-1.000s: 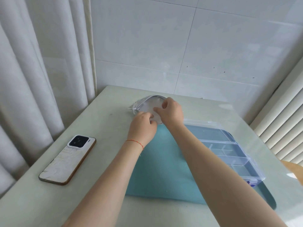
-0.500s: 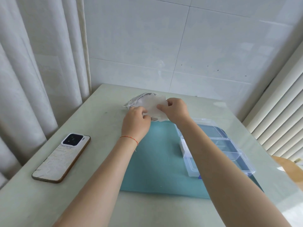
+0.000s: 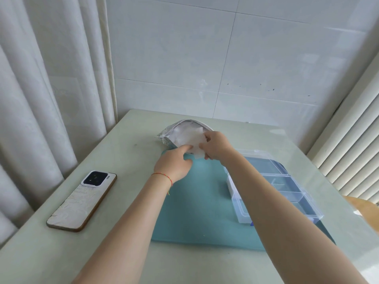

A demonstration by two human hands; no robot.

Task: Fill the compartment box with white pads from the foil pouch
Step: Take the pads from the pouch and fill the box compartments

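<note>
Clear plastic compartment box (image 3: 287, 193) lies open, nearest viewer, on teal mat, its long axis running away from viewer. Beyond box, to its left: left hand (image 3: 174, 165), index finger extended, presses crinkled silver foil pouch (image 3: 180, 130). Right hand (image 3: 215, 146), nearer box, pinches thin white square pad (image 3: 194, 138) at pouch mouth. Judgement: carry runs right and toward viewer; visible compartments look empty.

Both forearms are bare and sleeveless, and the left wrist carries a thin red braided string bracelet (image 3: 162, 176) with a short yellow-green loose end.
</note>
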